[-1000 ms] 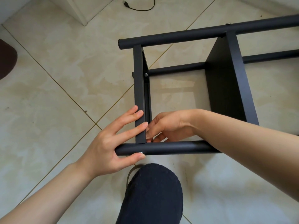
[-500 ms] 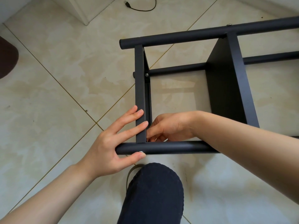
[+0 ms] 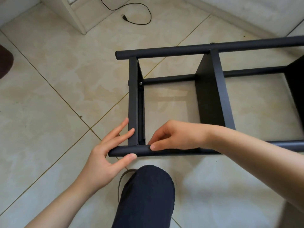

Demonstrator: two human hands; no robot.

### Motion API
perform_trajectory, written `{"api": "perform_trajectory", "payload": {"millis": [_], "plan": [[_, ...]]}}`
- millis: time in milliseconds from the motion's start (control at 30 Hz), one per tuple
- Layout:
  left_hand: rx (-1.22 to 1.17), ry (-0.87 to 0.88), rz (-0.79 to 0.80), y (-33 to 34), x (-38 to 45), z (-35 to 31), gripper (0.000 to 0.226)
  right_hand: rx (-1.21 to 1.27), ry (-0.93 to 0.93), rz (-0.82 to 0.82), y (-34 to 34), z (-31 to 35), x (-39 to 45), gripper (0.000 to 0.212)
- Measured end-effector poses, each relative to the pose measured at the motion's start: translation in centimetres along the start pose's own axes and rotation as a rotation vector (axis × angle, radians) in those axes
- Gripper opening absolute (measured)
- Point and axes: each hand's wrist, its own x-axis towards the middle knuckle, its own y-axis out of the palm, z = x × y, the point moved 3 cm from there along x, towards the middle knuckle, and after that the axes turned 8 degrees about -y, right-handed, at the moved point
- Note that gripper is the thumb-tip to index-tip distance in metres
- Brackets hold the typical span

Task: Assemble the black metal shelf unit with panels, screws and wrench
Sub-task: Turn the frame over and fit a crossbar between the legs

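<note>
Dark brown object [image 3: 5,62] cut off at 9 o'clock edge, on the tile floor [image 3: 49,99]. White furniture base [image 3: 74,15] at 11 o'clock, black USB cable [image 3: 136,15] looping on the floor at 12. Left hand [image 3: 107,153] at centre-low: fingers [image 3: 122,136] straight and spread, tips resting against the outer face of the end panel [image 3: 133,102], thumb pressing the underside of the near tube [image 3: 130,150] at its open left end; nothing curled round. Black shelf unit [image 3: 212,96] lies on its side on the floor, running from centre out to 3 o'clock: far tube [image 3: 181,51] and near tube parallel, end panel upright between them, silver screw [image 3: 140,83] showing on the panel's inner side where the rear rail [image 3: 169,79] meets it. Right hand [image 3: 177,137] reaches in from 4 o'clock, fingers curled narrow, tips pinched together at the inner corner where end panel meets near tube; cannot tell what, if anything, is held. Middle panel [image 3: 212,92] sits to the right of it, another panel [image 3: 296,83] at the 3 o'clock edge. Knee in dark fabric [image 3: 148,195] at 6 o'clock, just below the near tube.
</note>
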Motion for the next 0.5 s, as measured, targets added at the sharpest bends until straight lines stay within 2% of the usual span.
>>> {"api": "perform_trajectory", "payload": {"millis": [100, 367, 433, 500], "plan": [[-0.152, -0.119, -0.027, 0.7, -0.5, 0.1, 0.059, -0.131, -0.017, -0.068, 0.7, 0.9, -0.6, 0.025], [-0.326, -0.247, -0.059, 1.1, -1.0, -0.1, 0.062, -0.332, 0.089, -0.225, 2.2, 0.9, -2.7, 0.033], [-0.378, -0.286, -0.101, 1.3, -1.2, -0.1, 0.069, -0.393, 0.090, -0.258, 2.5, 0.9, -3.2, 0.038], [-0.484, -0.339, -0.158, 1.8, -1.5, -0.1, 0.087, -0.442, 0.086, -0.282, 2.9, 0.9, -3.6, 0.036]]}}
